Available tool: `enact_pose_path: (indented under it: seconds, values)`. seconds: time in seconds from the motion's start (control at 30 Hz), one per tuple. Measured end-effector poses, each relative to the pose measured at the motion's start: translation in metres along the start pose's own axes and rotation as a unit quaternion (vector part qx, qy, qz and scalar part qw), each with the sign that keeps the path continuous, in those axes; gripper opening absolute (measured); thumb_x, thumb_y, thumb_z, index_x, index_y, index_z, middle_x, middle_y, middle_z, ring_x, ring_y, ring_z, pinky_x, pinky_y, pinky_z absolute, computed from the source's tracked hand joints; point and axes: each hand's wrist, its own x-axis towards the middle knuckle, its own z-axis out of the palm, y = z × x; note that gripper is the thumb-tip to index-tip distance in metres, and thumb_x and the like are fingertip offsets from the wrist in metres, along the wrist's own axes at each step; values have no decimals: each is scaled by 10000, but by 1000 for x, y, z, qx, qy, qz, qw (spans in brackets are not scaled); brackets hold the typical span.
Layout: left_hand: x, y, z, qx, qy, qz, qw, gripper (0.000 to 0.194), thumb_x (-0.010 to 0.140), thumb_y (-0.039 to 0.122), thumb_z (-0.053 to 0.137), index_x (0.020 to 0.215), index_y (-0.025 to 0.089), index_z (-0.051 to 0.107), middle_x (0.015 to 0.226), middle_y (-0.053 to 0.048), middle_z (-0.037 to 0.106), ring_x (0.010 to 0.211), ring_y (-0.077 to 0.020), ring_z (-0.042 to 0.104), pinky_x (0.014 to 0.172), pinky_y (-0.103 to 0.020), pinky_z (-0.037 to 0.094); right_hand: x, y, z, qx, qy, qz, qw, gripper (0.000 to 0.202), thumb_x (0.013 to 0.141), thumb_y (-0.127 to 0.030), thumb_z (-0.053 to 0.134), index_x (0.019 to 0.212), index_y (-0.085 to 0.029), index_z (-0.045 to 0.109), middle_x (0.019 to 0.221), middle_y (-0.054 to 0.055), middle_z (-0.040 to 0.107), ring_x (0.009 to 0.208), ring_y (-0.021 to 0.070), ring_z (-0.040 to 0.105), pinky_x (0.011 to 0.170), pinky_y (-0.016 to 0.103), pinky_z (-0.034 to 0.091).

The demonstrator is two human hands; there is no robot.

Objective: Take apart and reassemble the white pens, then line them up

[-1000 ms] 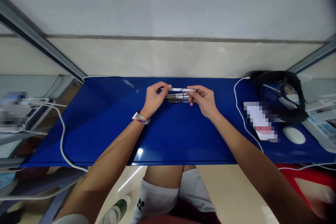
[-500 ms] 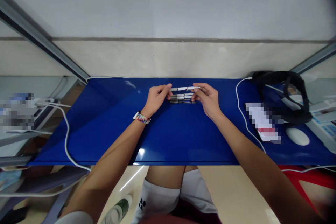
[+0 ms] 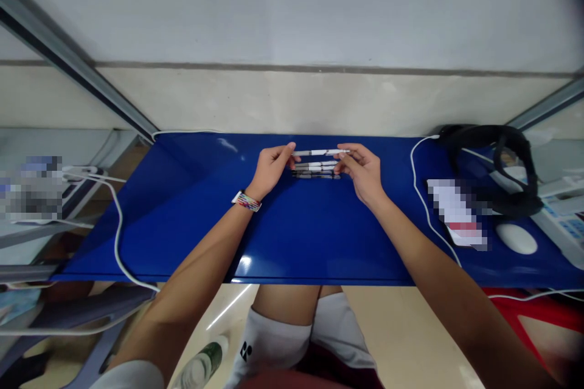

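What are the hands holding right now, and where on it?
A slim white pen, pinched at its two ends: left hand on the left end, right hand on the right.

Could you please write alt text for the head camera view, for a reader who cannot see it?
Over a blue table, the left hand and right hand hold a white pen by its two ends, just above more pens lying side by side. A white mouse and black straps lie at the right.
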Motion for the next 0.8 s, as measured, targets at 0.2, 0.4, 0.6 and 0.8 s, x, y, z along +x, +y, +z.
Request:
enact_pose_path:
  seconds: [0.2, 0.4, 0.6, 0.8]
  values:
    - [2, 0, 0, -17, -26, 24, 999, 315, 910, 495, 868, 1090, 243, 813, 869, -27, 768, 739, -176, 681, 719, -304, 527, 1, 0, 0, 35, 15, 13, 999, 318, 832, -467, 933, 1063, -277, 826, 900, 6, 809, 606, 150, 707, 594, 325, 642]
    - [1, 2, -4, 59, -47, -39, 996, 789, 1064, 763, 524, 524, 204, 664, 427, 4, 471, 441, -114, 451, 551, -294, 374, 2, -1, -2, 53, 8, 6, 999, 271, 843, -413, 931, 1065, -281, 850, 902, 8, 821, 606, 141, 713, 597, 305, 629]
    - [6, 0, -4, -4, -14, -7, 1000, 426, 955, 592, 796, 825, 186, 790, 646, -9, 693, 599, -127, 620, 628, -259, 494, 4, -6, -6, 77, 2, 16, 997, 220, 859, -395, 899, 1039, -279, 849, 875, 3, 796, 600, 129, 669, 576, 287, 581]
    - [9, -8, -7, -78, -5, -17, 997, 337, 861, 425, 917, 1062, 188, 786, 826, -34, 774, 733, -158, 746, 711, -280, 610, 6, -5, -9, 84, 15, 21, 996, 194, 881, -402, 852, 1026, -274, 840, 864, 8, 783, 612, 135, 669, 584, 288, 572]
